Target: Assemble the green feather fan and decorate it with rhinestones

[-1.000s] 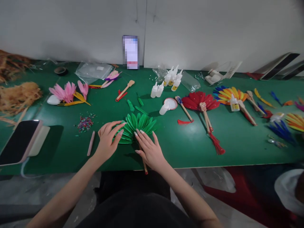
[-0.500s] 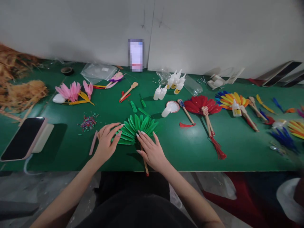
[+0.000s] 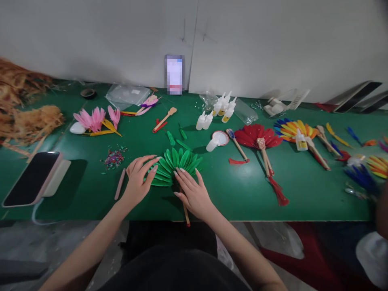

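1. Head view, straight down onto the green table (image 3: 242,190).
2. At centre, near the front edge: a green feather fan (image 3: 178,159), lying flat, wooden handle (image 3: 186,214) pointing back past the table edge.
3. On to the left hand (image 3: 137,182): open, fingers splayed, tips touching the fan's left feathers.
4. Now the right hand (image 3: 194,195): open too, laid flat over the fan's base, gripping nothing.
5. Just left of the left hand, a pink stick (image 3: 120,184); beyond it, scattered sequins (image 3: 114,157).
6. Farther back, glue bottles (image 3: 222,107); off right, a red feather fan (image 3: 256,135).
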Available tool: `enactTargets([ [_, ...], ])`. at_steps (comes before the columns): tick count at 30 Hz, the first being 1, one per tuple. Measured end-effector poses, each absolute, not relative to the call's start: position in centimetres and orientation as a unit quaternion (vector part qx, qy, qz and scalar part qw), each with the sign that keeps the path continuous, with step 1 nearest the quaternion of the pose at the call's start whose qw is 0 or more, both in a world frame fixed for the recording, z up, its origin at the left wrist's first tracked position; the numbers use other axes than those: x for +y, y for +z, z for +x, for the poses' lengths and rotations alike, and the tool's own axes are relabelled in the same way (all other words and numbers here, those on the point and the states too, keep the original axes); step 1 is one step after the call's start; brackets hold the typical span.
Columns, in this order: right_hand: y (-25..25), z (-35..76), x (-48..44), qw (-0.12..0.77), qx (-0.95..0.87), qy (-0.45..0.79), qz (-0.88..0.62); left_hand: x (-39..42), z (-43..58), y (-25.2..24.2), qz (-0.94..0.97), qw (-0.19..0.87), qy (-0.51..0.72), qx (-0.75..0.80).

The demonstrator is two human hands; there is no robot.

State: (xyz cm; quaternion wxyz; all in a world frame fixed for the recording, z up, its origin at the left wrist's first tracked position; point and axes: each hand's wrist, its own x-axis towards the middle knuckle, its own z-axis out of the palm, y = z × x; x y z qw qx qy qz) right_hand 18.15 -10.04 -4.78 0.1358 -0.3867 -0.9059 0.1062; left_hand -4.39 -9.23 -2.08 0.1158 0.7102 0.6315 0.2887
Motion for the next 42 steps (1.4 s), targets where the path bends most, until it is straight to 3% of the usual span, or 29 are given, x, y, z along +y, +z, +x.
enactTargets([
  [7,-4.9,18.2,-9.9,0.135,-0.908,0.105,-0.384,-6.7,-4.2,-1.7,0.705,0.109,0.278,0.643],
  [17,-3.9,18.3,-10.2,0.159,-0.9,0.121,-0.387,1.6,-2.9,-1.7,0.728,0.214,0.188,0.623],
  [19,-3.7,18.6,-10.3,0.194,-0.891,0.126,-0.391,2.2,-3.1,-1.6,0.722,0.215,0.189,0.63],
  [26,-4.8,19.6,-10.2,0.445,-0.768,0.101,-0.449,5.5,-4.9,-1.4,0.671,0.194,0.212,0.683],
  [31,-5.3,20.5,-9.9,0.479,-0.73,0.081,-0.48,6.4,-3.2,-1.4,0.682,0.179,0.227,0.672],
  [37,-5.7,21.9,-9.8,0.508,-0.691,0.092,-0.505,3.0,0.2,0.2,0.762,0.27,0.2,0.553],
  [42,-5.9,21.7,-9.7,0.515,-0.684,0.126,-0.5,1.5,0.4,0.6,0.756,0.262,0.199,0.566],
])
